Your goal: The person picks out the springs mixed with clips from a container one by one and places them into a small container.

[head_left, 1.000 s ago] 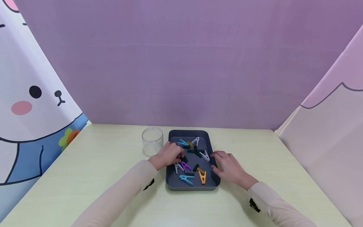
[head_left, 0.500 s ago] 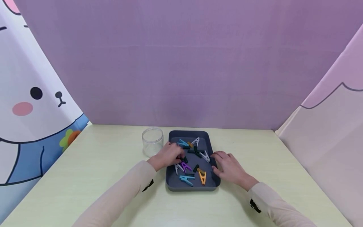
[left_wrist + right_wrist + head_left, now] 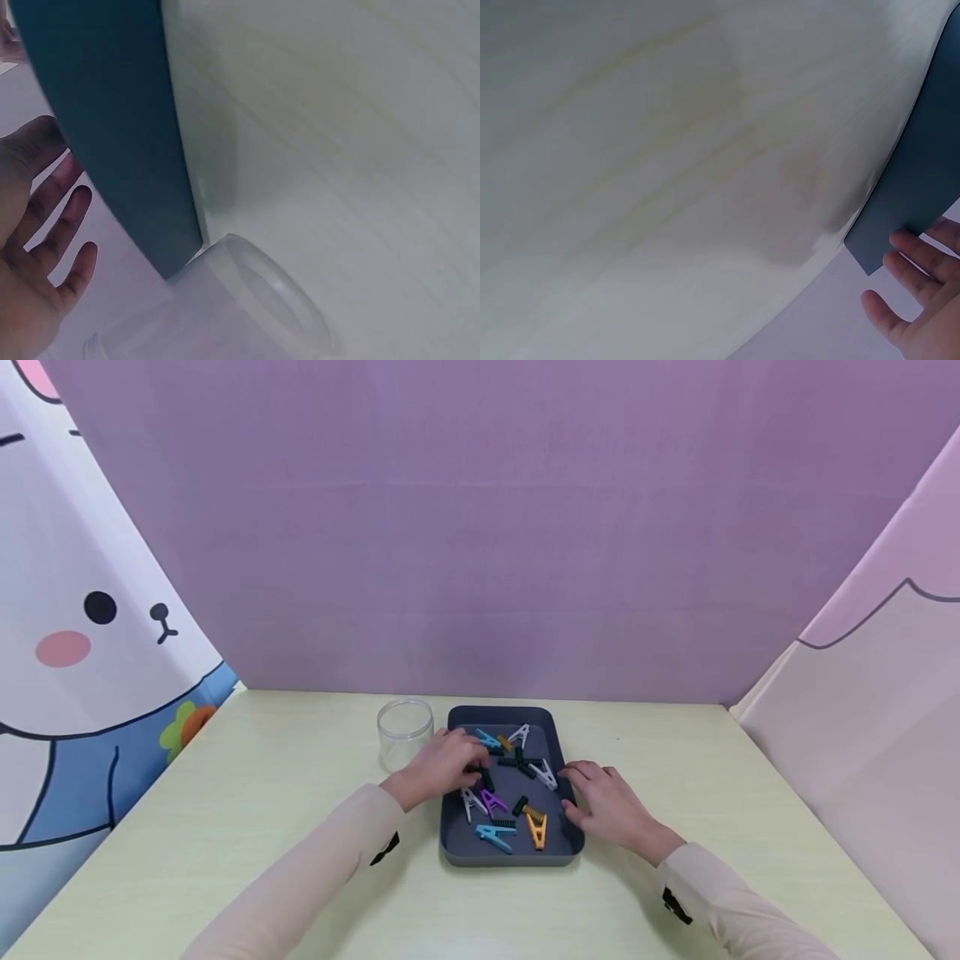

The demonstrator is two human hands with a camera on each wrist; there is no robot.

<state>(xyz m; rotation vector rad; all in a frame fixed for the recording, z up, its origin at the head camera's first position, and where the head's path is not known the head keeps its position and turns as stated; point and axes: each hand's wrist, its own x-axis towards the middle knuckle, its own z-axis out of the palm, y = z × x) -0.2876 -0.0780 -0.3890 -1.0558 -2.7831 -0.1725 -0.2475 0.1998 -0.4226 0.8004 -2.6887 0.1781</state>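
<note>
In the head view, a dark grey tray holds mini clothespins and small black and yellow pieces. My left hand reaches over its left wall, thumb and fingers bent down by a black piece; I cannot tell whether they pinch anything. In the left wrist view the tray wall hides the fingertips. Just below that hand lie a white clothespin and a purple clothespin. My right hand rests at the tray's right rim, fingers loosely extended, holding nothing.
A clear round jar stands left of the tray, beside my left hand. Blue, yellow and white clothespins lie elsewhere in the tray. A purple cloth backdrop rises behind the pale table.
My left hand has shifted slightly up and left, its thumb and fingers a little farther apart. The black piece beside it stands at a different angle. My right hand keeps its place.
</note>
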